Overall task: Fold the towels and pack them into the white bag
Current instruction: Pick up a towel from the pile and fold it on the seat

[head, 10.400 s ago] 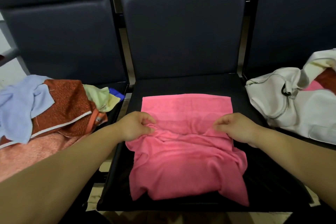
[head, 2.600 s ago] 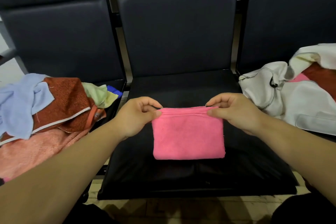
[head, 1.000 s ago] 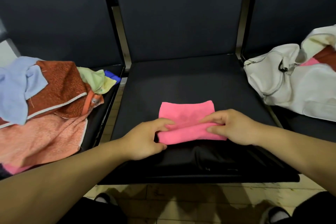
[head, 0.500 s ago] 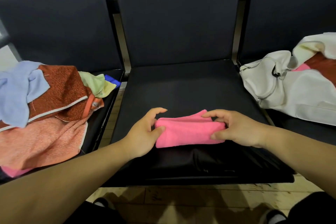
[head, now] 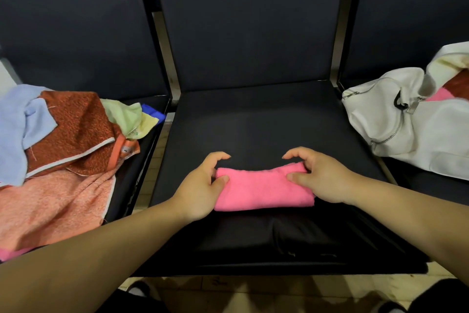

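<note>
Folded down from the wider square it was a few seconds ago, the bright pink terry towel (head: 264, 189) now lies as a narrow, thick band across the front half of the black padded middle seat (head: 253, 119).

That seat is one of three dark upholstered chairs joined in a row, with metal frame bars between the backrests. A pale tiled floor (head: 253, 292) shows below the front edge of the seat. On the seat to the left sits a loose pile of unfolded towels (head: 63, 160): pale blue, rust-brown with a white border, salmon orange and light yellow-green. On the seat to the right lies the white zippered bag (head: 406, 124), well apart from the pink terry towel, with its mouth open.

Both the bag and the pile are cut off by the frame edges. Scraps of pink and rust-brown cloth show inside the bag's mouth, but how they are folded cannot be made out. Both ends of the pink terry towel are covered by the hands.

The left hand (head: 200, 190) grips the towel's left end, thumb pressed on its near face and fingers arched over the top. The right hand (head: 322, 180) grips the right end the same way, thumb on the near face, fingers curled over the far edge.
</note>
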Demonstrator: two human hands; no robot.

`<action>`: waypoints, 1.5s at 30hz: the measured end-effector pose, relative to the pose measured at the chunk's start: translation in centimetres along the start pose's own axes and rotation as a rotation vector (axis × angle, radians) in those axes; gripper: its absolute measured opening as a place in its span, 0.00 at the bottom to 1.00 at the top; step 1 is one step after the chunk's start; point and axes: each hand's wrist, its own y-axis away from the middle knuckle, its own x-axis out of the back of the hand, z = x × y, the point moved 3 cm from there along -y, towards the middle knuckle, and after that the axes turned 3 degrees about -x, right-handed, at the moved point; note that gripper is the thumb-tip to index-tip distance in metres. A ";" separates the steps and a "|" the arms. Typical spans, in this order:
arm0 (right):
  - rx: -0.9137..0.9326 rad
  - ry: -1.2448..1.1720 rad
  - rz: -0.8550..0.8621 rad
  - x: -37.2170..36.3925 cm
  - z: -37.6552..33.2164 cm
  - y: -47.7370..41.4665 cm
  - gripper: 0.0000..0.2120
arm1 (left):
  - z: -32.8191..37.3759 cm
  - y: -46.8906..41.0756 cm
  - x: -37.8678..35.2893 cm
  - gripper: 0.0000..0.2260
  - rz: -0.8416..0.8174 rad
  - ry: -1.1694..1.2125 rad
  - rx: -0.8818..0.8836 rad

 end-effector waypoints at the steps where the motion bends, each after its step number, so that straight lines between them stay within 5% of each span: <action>1: -0.005 0.018 0.012 -0.1 0.1 -0.3 0.16 | 0.1 -0.2 0.0 0.20 0.000 -0.015 0.004; 8: -0.050 0.126 0.036 0.0 0.1 -1.8 0.10 | 0.0 -1.1 -0.3 0.19 0.006 -0.065 0.072; 14: -0.073 0.267 0.019 -0.2 0.4 -2.3 0.17 | 0.8 -1.0 -0.4 0.22 0.026 -0.225 0.071; 18: 0.128 0.232 0.027 0.1 -0.2 -2.1 0.20 | 1.1 -0.5 0.0 0.17 0.092 -0.323 -0.130; 22: 0.253 0.236 -0.213 -0.6 -1.2 -1.9 0.22 | 0.5 -1.1 0.0 0.09 -0.047 -0.358 -0.296; 30: 0.117 0.167 -0.542 0.0 -1.7 -1.7 0.13 | -0.6 -1.4 0.2 0.22 -0.298 -0.325 -0.156; 33: 0.046 0.018 -0.509 -0.3 -2.2 -2.2 0.09 | 0.0 -1.6 -0.4 0.23 -0.282 -0.341 -0.097; 45: -0.211 -0.264 -0.722 -2.3 -3.3 -3.1 0.19 | 0.7 -2.3 -0.3 0.24 -0.361 -0.395 -0.076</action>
